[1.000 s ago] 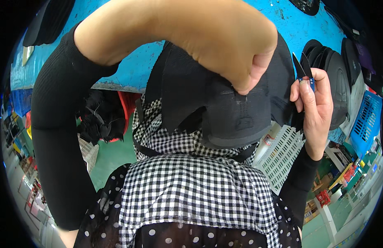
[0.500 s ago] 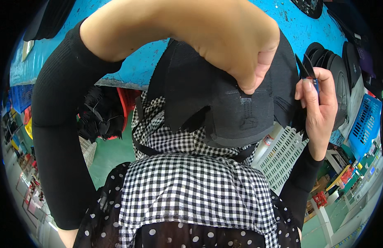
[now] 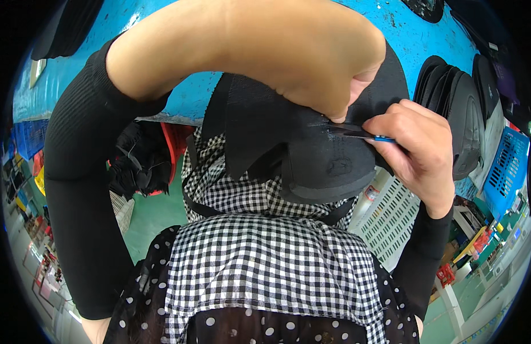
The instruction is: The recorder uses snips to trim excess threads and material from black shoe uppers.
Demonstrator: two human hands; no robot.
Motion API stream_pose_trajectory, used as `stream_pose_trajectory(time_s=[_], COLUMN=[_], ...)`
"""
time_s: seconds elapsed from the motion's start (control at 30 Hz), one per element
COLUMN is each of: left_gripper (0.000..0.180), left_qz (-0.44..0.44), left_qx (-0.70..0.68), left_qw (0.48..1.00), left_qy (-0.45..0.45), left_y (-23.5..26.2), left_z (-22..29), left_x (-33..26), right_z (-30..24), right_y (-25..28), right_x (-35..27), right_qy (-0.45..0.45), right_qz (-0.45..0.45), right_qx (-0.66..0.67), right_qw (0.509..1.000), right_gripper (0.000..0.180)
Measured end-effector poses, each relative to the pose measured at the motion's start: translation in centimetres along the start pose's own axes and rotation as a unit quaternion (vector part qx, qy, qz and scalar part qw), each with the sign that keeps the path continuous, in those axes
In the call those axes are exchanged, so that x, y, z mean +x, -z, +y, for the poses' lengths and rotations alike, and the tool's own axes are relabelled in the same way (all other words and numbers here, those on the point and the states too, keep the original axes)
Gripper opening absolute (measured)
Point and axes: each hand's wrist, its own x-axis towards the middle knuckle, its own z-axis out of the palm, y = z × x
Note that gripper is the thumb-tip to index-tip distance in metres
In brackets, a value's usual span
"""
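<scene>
Snips gripped, right hand — now at cap.

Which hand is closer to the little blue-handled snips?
Right. The right hand holds the blue-handled snips, tips at the black cap. The left hand pinches the cap just above the tips, close beside them.

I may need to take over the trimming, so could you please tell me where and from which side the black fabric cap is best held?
Judging from the picture, grip the black fabric cap at its crown panel, coming from above, as the left hand does now. The soft cloth sags, so pinching beside the seam keeps it taut. The right hand brings the small blue-handled snips in from the right.
</scene>
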Motion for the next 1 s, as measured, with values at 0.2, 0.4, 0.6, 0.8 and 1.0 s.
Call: stream_pose_trajectory(time_s=[0.2,0.4,0.6,0.8,1.0], left_gripper=[0.019,0.021,0.019,0.019,0.018], left_qz=[0.097,0.025,-0.071,-0.049,-0.048], left_qx=[0.137,0.15,0.004,-0.014,0.072], left_qw=[0.984,0.978,0.977,0.985,0.977], left_qy=[-0.052,0.142,0.202,0.165,0.195], left_y=[-2.0,-0.2,2.0,2.0,1.0], left_z=[-0.5,0.9,1.4,1.3,1.2], left_x=[-0.5,-0.3,0.2,-0.5,0.6], right_z=[1.3,1.0,0.7,0.4,0.8], right_y=[1.0,1.4,1.3,2.5,1.9], right_x=[0.8,1.0,2.2,2.9,2.6], right_qy=[0.02,-0.025,-0.007,-0.067,-0.159], right_qz=[-0.071,-0.054,-0.05,-0.079,-0.047], right_qx=[0.051,0.039,-0.036,0.032,0.005], right_qw=[0.996,0.997,0.998,0.994,0.986], right_gripper=[0.02,0.015,0.017,0.029,0.018])
